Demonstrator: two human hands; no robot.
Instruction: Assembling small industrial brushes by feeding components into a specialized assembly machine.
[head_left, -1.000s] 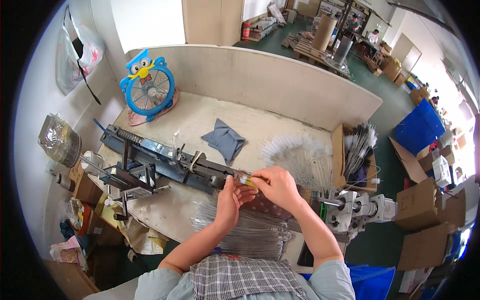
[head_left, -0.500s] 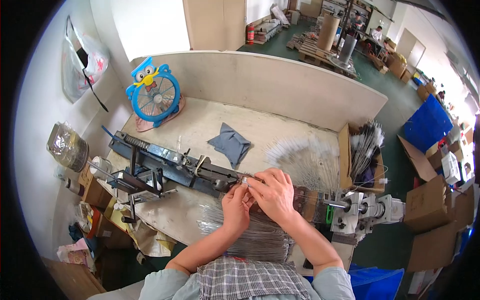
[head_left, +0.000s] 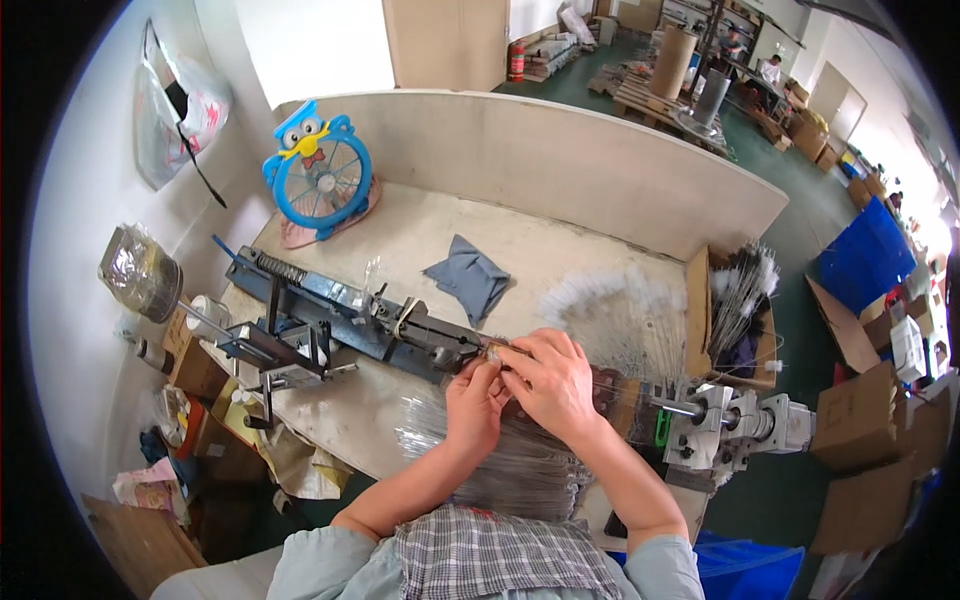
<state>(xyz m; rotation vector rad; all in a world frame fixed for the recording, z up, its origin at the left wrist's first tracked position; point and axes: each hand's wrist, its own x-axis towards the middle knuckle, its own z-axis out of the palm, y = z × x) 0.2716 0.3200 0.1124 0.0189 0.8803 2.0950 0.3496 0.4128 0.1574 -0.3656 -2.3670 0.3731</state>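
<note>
While both hands meet at the near end of the long dark machine [head_left: 350, 315], the person seems to be fitting or threading a small piece there. That is my guess at the step now going on: fine work with the fingertips on a thin wire.

Nearest to the person, just in front of the machine, lies a pile of thin clear strands [head_left: 500, 455] on the surface [head_left: 560, 265]. Above that pile, the left hand [head_left: 475, 400] has its fingers pinched close together on a small thing at the machine's end. It is too tiny to tell what it is. The right hand [head_left: 555, 385] is curled over the same spot, fingers bent tight, touching the small brownish piece [head_left: 497, 350] and covering most of it. Neither grip is open.

I think the next move needs a steady, gentle pull or push, with both hands kept close to the machine so the thin piece does not slip.

To the right of the machine sits a grey metal block with a shaft [head_left: 735, 430]. Behind the machine lies a folded grey cloth [head_left: 470, 280] and a spread of white feathery bits [head_left: 610, 300]. Farther back from the machine stands a blue owl-shaped fan [head_left: 320, 175], and to the right a cardboard box of wire sticks [head_left: 735, 310].
</note>
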